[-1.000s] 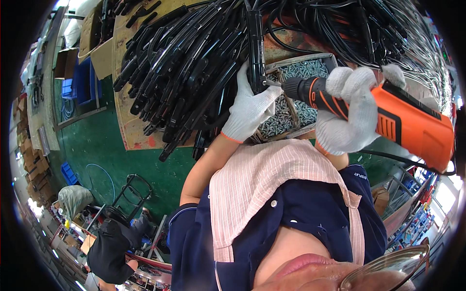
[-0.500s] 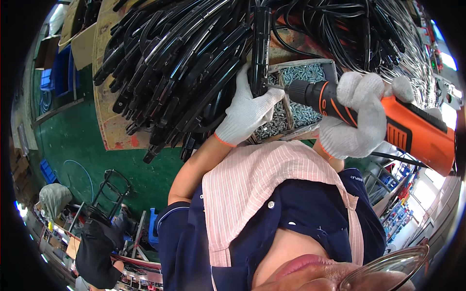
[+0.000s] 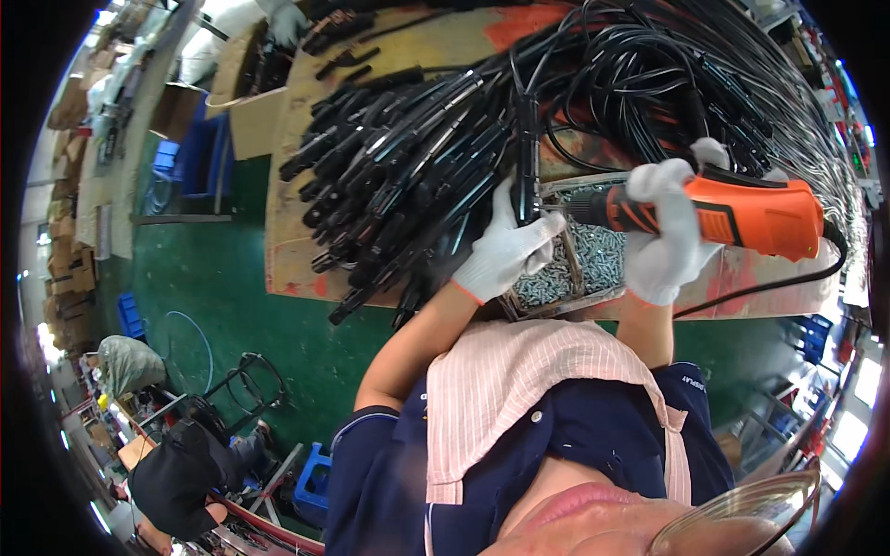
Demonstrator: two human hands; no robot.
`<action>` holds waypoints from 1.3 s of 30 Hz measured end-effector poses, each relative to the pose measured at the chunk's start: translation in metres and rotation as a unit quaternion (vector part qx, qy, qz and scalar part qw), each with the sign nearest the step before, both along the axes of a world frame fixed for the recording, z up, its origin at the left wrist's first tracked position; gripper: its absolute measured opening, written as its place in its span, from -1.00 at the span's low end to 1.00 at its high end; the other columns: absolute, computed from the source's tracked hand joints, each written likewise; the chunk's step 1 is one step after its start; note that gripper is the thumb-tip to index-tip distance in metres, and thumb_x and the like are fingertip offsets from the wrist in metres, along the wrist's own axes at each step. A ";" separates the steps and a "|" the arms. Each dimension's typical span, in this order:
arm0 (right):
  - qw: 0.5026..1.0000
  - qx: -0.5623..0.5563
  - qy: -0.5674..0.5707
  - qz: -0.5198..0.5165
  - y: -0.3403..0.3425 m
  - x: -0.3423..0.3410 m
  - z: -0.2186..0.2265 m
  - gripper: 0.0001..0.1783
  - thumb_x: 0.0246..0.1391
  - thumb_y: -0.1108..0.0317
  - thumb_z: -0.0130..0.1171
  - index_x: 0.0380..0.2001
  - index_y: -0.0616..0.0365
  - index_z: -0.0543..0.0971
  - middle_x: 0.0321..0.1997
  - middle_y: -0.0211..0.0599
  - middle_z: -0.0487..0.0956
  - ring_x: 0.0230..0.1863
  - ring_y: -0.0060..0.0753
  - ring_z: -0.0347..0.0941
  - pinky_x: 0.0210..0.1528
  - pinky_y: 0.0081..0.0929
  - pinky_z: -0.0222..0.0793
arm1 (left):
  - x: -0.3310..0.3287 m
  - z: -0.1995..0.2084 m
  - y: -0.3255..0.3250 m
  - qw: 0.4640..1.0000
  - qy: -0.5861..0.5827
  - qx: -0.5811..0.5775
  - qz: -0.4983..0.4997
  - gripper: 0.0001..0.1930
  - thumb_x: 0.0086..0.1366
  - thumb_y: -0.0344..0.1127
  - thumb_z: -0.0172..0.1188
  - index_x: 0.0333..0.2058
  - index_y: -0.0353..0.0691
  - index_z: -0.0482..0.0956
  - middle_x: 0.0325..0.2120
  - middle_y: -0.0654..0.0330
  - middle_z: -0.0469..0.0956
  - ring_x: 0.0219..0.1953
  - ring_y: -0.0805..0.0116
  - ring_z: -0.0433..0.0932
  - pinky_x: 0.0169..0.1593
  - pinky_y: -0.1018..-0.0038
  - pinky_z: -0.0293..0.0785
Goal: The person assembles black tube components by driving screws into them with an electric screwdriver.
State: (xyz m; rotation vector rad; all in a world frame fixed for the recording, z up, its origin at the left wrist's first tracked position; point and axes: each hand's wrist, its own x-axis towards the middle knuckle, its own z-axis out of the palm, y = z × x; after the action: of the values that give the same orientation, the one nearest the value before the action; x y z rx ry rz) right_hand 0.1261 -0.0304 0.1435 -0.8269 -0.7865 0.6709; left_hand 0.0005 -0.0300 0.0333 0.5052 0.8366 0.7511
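My left hand, in a white knit glove, is closed round the lower end of a black tubular handle that stands upright in the picture. In my gloved right hand is an orange and black power drill, gripped by its body and pointing left. Its chuck lies close to the handle's lower end, by my left fingertips. Whether the bit touches the handle cannot be made out. Below the drill sits an open box of small silver screws, split by a divider.
A heap of similar black handles covers the table's left part. Black cables are piled at the back, with thin grey wires at right. The drill's cord crosses the table's front right. Another person is at lower left.
The drill has swung from sloping down to the right to nearly level. My whole view has shifted and shows more of the table. Both hands keep their holds.
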 end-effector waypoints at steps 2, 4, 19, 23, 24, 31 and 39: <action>0.998 0.004 -0.037 -0.048 -0.022 0.034 -0.007 -0.56 0.00 0.59 -0.03 0.02 0.33 0.29 -0.51 -0.36 0.25 -0.51 -0.53 0.17 -0.36 -0.55 0.24 | 0.002 0.001 -0.007 0.999 0.009 0.029 0.016 -0.13 0.23 -0.43 0.27 0.31 -0.09 -0.20 -0.44 0.21 0.42 -0.66 0.53 0.40 -0.65 0.61 0.27; 0.977 0.166 -0.093 -0.099 -0.044 0.076 -0.009 -0.77 0.07 0.51 -0.04 -0.17 0.21 0.31 -0.54 -0.45 0.15 -0.46 -0.56 0.12 -0.30 -0.67 0.12 | 0.003 0.032 -0.009 0.999 0.005 0.041 0.019 -0.11 0.20 -0.41 0.30 0.30 -0.14 -0.19 -0.47 0.19 0.41 -0.68 0.50 0.41 -0.69 0.59 0.27; 0.934 0.205 0.292 -0.021 -0.128 0.147 -0.037 -0.46 0.15 0.63 0.00 0.14 -0.14 0.31 -0.01 -0.29 0.42 -0.49 -0.66 0.19 -0.40 -0.63 0.25 | -0.183 0.127 0.148 0.628 0.631 0.434 -0.135 -0.38 0.12 -0.07 0.26 0.16 -0.12 0.41 0.13 0.03 0.44 0.20 0.20 0.37 0.28 0.42 0.18; 0.941 0.180 0.279 -0.062 -0.130 0.156 -0.038 -0.46 0.15 0.64 0.01 0.14 -0.15 0.34 -0.01 -0.28 0.44 -0.49 -0.65 0.18 -0.40 -0.62 0.25 | -0.212 0.106 0.172 0.604 0.680 0.344 -0.233 -0.39 0.16 -0.01 0.23 0.15 -0.14 0.44 0.09 0.04 0.47 0.15 0.18 0.42 0.25 0.40 0.23; 0.943 0.172 0.271 -0.085 -0.132 0.159 -0.036 -0.47 0.15 0.64 0.01 0.13 -0.15 0.35 -0.01 -0.28 0.44 -0.49 -0.65 0.18 -0.40 -0.62 0.25 | -0.211 0.103 0.184 0.567 0.694 0.334 -0.293 -0.42 0.19 0.02 0.20 0.13 -0.15 0.47 0.07 0.03 0.49 0.14 0.15 0.44 0.23 0.39 0.26; 0.964 0.085 0.223 -0.118 -0.097 0.132 -0.028 -0.56 0.18 0.58 0.05 0.09 -0.10 0.38 -0.06 -0.28 0.47 -0.46 -0.64 0.22 -0.35 -0.60 0.35 | -0.197 0.065 0.238 0.557 0.692 0.341 -0.309 -0.35 0.31 0.25 -0.14 0.21 -0.03 0.37 0.20 0.04 0.38 0.24 0.07 0.33 0.29 0.31 0.19; 0.950 -0.070 0.267 -0.143 -0.076 0.082 -0.008 -0.66 0.19 0.47 0.12 0.02 0.29 0.38 -0.51 -0.49 0.24 -0.50 -0.64 0.17 -0.36 -0.65 0.29 | -0.202 0.021 0.266 0.533 0.625 0.400 -0.408 -0.58 0.43 -0.07 -0.25 0.19 0.13 0.37 0.23 0.19 0.33 0.26 0.11 0.28 0.29 0.32 0.20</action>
State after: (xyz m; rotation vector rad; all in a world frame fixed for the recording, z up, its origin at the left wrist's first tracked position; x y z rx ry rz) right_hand 0.2084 -0.1069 0.1352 -0.8155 -0.1242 0.6530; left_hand -0.2015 0.2355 0.0546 2.2797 1.3186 -0.3729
